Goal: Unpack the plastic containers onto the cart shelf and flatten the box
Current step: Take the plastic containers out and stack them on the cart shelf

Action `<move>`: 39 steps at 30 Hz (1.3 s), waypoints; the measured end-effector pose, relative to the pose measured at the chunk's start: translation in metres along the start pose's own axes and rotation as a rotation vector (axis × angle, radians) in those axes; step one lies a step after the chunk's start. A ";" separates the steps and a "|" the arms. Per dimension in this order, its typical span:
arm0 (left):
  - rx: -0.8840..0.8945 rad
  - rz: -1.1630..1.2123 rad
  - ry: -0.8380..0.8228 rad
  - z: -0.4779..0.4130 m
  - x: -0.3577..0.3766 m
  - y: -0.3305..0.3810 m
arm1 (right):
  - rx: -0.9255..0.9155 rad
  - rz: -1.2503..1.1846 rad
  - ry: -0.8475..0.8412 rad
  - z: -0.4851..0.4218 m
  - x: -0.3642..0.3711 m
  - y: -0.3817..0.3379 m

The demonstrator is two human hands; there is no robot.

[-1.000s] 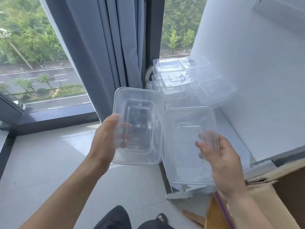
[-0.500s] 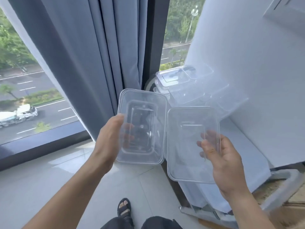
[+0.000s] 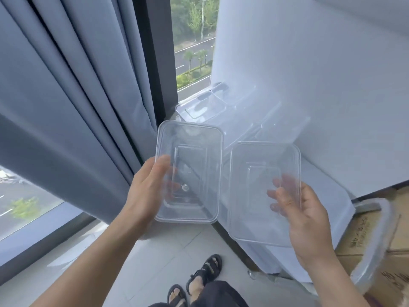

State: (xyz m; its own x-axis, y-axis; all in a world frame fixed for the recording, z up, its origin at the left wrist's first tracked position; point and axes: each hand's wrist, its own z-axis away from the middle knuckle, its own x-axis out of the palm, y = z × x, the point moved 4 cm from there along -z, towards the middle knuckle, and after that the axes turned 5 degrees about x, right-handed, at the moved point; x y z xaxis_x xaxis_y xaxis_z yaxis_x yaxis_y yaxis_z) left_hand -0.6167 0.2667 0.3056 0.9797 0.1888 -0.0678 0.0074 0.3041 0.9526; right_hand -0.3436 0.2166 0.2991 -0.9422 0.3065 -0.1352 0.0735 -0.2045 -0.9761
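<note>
My left hand (image 3: 147, 191) grips the left edge of a clear rectangular plastic container (image 3: 194, 151), thumb on its near face. My right hand (image 3: 303, 216) holds a second clear container (image 3: 261, 173) by its right edge, fingers showing through the plastic. Both are held in the air side by side, nearly touching, in front of the white cart shelf (image 3: 321, 180). Several more clear containers (image 3: 205, 107) lie on that shelf at its far end by the window. The cardboard box (image 3: 371, 231) sits low at the right edge, partly hidden by the cart.
A grey curtain (image 3: 73, 107) hangs on the left beside a dark window frame (image 3: 159, 63). A white wall (image 3: 321, 74) backs the shelf. The cart's metal frame (image 3: 374, 247) curves at lower right. My sandalled feet (image 3: 199, 282) stand on the pale tiled floor.
The view has swung right and tilted down. Both hands keep their containers, now drawn a little apart and nearer the shelf. More of the box and cart frame shows.
</note>
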 end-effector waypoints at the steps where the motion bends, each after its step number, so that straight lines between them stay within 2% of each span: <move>1: 0.002 -0.013 -0.011 -0.009 0.006 0.004 | 0.006 -0.011 0.014 -0.007 -0.001 0.002; 12: -0.005 -0.079 -0.187 -0.095 0.077 0.038 | 0.105 -0.058 0.157 -0.073 -0.007 0.008; 23: 0.074 -0.231 -0.488 -0.199 0.133 0.069 | 0.204 -0.109 0.475 -0.104 0.015 0.019; 29: 0.073 -0.279 -0.595 -0.241 0.145 0.073 | 0.329 -0.103 0.591 -0.119 0.034 0.054; 33: 0.077 -0.314 -0.666 -0.255 0.156 0.065 | 0.424 -0.131 0.622 -0.131 0.044 0.083; 39: 0.087 -0.359 -0.689 -0.264 0.173 0.057 | 0.507 -0.071 0.589 -0.160 0.052 0.113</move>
State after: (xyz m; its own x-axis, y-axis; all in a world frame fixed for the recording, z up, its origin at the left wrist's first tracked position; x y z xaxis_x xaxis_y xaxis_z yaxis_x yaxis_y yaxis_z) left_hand -0.4999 0.5631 0.2700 0.8177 -0.5381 -0.2045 0.3356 0.1571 0.9288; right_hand -0.3318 0.3580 0.1541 -0.6000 0.7487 -0.2819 -0.2719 -0.5223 -0.8082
